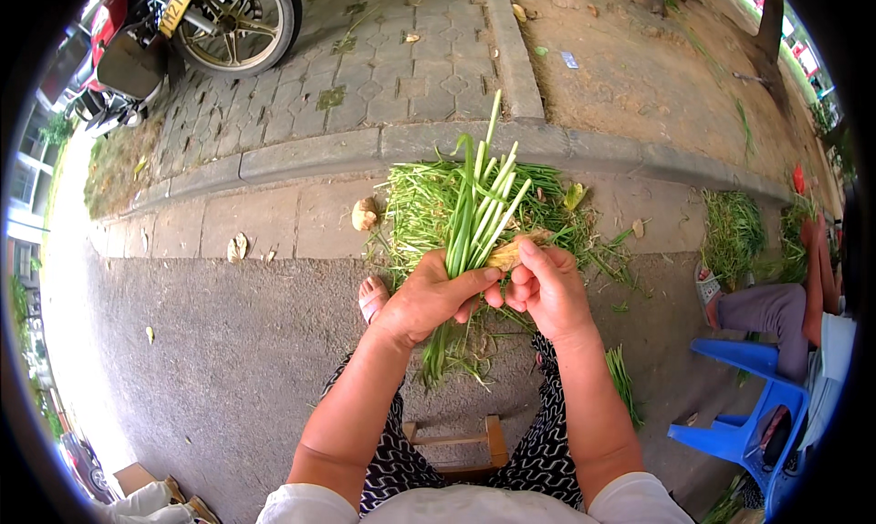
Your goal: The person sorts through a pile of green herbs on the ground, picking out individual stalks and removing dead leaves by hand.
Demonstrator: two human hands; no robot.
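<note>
A bunch of long green stalks [479,218] with pale ends stands in my left hand [427,296], whose fingers are wrapped round it. The pale ends point up and away from me, and the green leafy ends hang below the hand. Beside the bunch, my right hand [553,291] is closed in a pinch on a dry yellow-tan strip [507,256]. The strip reaches across to the stalks at my left thumb. Whether it passes round behind them is hidden. Under and beyond both hands lies a heap of cut green stalks [415,200].
A stone kerb [310,159] runs beyond the heap. A motorcycle [228,22] stands on the paving at the far left. At right are a blue plastic chair [762,401], another pile of greens [733,236] and a seated person [766,309]. A wooden stool [495,440] shows between my legs.
</note>
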